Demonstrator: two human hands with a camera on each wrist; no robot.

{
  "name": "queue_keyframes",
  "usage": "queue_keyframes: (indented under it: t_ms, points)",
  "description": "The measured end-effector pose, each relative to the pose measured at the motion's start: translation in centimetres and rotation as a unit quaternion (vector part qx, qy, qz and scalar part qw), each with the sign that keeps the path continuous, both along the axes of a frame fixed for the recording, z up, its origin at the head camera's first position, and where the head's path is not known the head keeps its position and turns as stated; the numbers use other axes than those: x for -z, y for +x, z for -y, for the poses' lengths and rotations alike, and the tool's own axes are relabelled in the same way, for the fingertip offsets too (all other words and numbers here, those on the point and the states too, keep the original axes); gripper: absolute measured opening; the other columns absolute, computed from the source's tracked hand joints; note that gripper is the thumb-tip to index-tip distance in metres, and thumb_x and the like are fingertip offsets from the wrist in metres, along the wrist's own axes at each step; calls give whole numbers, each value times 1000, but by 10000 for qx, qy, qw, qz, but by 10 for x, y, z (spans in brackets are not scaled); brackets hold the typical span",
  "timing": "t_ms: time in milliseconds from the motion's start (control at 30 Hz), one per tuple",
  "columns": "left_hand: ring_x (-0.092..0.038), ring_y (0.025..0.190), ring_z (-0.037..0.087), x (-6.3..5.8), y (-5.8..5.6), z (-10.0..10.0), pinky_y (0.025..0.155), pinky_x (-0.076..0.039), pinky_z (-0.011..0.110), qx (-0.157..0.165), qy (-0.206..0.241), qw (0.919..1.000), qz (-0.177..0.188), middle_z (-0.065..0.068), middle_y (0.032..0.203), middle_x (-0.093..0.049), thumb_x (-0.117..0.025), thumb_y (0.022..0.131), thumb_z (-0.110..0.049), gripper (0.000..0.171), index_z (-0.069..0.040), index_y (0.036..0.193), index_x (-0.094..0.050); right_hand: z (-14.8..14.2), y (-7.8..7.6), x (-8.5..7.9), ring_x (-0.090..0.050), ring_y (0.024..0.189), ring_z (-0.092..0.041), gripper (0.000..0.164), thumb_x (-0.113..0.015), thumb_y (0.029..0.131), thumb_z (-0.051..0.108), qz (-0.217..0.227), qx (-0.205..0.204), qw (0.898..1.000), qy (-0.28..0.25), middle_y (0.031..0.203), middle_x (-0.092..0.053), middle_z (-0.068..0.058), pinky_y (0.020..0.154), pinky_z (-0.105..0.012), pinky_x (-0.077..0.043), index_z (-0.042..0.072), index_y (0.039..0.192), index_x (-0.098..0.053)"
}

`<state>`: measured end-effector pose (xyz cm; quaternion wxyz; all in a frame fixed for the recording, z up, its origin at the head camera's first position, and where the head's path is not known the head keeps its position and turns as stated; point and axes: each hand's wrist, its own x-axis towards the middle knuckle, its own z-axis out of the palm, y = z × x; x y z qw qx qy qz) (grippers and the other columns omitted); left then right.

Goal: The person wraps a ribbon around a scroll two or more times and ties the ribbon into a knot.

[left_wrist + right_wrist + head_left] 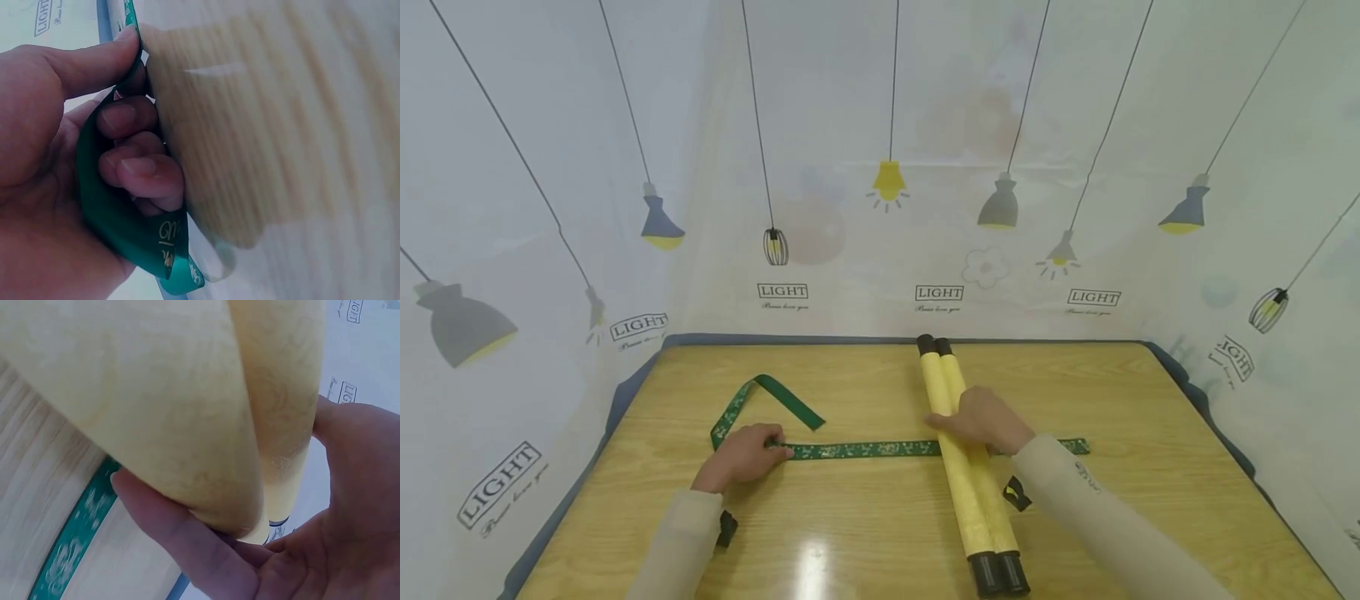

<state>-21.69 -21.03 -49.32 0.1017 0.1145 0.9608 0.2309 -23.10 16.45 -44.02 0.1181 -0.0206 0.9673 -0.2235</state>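
Note:
Two yellow scroll-like rolls [958, 467] with black end caps lie side by side on the table, slanting from back to front. My right hand [985, 419] grips both around their middle; the right wrist view shows fingers [181, 534] around the yellow surface. A green ribbon [865, 450] printed with pale figures runs beneath the rolls, its end showing on their right. My left hand [748, 454] pinches it between thumb and fingers. In the left wrist view the ribbon [106, 206] loops through the palm behind curled fingers [150, 175]. Its loose length bends back beyond the left hand.
The wooden table [850, 533] has a blue-grey edge [820, 339] along the back and sides. Behind it hangs a pale cloth [865, 250] printed with lamps. Small black objects [1017, 493] show near each sleeve.

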Motion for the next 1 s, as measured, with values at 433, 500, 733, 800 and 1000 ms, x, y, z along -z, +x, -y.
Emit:
queue_keyframes:
  t_ms: [433,500,733,800,1000]
  points:
    - [-46,69,16,0,0,0,63,-36,33,-3,24,10000,52,-1,75,-51,-63,96,-29,18,-17,86,-56,54,5,2,-60,45,-21,59,-60,87,63,221,-1,9997,114,67,-58,-10,40,-32,-51,7,69,-57]
    - [-46,70,16,-1,-1,0,63,-36,33,25,25,10000,22,-1,76,-52,-64,96,-29,17,-17,87,-57,60,5,5,-59,45,-21,60,-60,86,64,204,29,9997,113,67,-57,-10,39,-31,-49,6,69,-57]
    - [-47,70,17,0,-2,-1,64,-37,33,17,32,10000,65,0,76,-53,-63,96,-29,17,-17,87,-57,78,5,17,-57,52,-19,59,-65,84,61,31,112,9999,90,72,-55,-10,42,-28,-47,3,73,-59]
    - [-47,70,17,0,-2,-1,64,-36,33,7,34,10000,75,0,76,-53,-63,96,-30,17,-17,86,-57,81,5,20,-56,54,-18,61,-67,83,60,-50,126,9998,175,74,-54,-9,44,-27,-46,0,78,-60]
    - [-46,69,17,0,-1,0,63,-35,33,23,20,10000,60,0,74,-51,-63,97,-30,19,-17,85,-56,86,7,26,-55,54,-17,67,-70,81,59,-335,177,9984,412,78,-52,-10,43,-27,-46,-6,89,-57]
